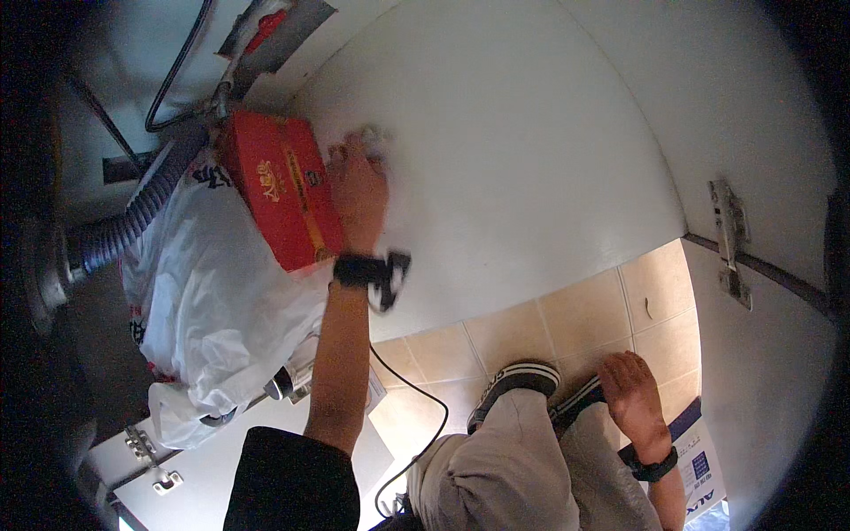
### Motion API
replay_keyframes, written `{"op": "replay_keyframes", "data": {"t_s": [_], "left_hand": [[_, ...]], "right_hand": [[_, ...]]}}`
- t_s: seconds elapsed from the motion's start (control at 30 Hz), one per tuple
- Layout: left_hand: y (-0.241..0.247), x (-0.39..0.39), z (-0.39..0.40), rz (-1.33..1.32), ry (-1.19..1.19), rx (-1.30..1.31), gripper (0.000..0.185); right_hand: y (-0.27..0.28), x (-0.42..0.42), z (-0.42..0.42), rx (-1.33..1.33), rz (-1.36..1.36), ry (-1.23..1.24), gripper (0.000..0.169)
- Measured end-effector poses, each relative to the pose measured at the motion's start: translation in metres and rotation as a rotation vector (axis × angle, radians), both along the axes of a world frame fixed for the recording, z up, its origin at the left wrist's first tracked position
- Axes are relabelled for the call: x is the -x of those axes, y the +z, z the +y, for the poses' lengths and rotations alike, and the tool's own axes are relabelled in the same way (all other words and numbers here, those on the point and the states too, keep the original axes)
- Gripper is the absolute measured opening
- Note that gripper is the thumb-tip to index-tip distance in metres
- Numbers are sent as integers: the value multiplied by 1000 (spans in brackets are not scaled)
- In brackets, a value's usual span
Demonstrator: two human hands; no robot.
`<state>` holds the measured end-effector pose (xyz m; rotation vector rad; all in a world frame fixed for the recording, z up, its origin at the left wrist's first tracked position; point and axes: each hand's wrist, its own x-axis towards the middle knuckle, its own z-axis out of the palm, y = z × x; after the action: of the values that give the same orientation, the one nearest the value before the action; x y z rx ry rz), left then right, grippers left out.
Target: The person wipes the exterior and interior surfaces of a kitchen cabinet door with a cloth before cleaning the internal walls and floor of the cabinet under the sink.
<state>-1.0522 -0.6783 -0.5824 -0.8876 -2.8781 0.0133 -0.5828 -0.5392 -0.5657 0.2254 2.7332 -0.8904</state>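
Inside a white cabinet, my left hand [358,192] reaches in just right of a red cardboard box [279,192] with a gold band. Its fingers are curled around a small pale object [376,136], too blurred to name. Whether the hand touches the box cannot be told. A black band with a clip-like part is on that wrist. Below and left of the box lies a full white plastic bag [206,285]. My right hand [629,391], with a black wristband, holds nothing and rests over my knee, fingers loosely apart.
A grey corrugated drain hose [143,206] runs along the left, near black cables. Metal hinges [729,239] hold the open cabinet doors. A dark-capped cylindrical container [282,383] lies beside the bag. A printed carton [697,464] stands on the tiled floor [505,332] at right.
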Motion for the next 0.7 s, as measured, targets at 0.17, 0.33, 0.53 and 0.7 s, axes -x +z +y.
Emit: {"op": "replay_keyframes", "data": {"t_s": [0.17, 0.33, 0.53, 0.7], "left_hand": [[-8, 82, 13, 181, -42, 234, 41], [-37, 26, 20, -43, -167, -130, 42], [-47, 133, 3, 281, 116, 164, 52], [-18, 120, 27, 133, 28, 379, 55]], "right_hand": [[2, 6, 6, 13, 6, 16, 36], [-8, -3, 0, 12, -35, -54, 37], [-2, 6, 2, 39, 21, -16, 38], [1, -7, 5, 40, -27, -84, 40]]}}
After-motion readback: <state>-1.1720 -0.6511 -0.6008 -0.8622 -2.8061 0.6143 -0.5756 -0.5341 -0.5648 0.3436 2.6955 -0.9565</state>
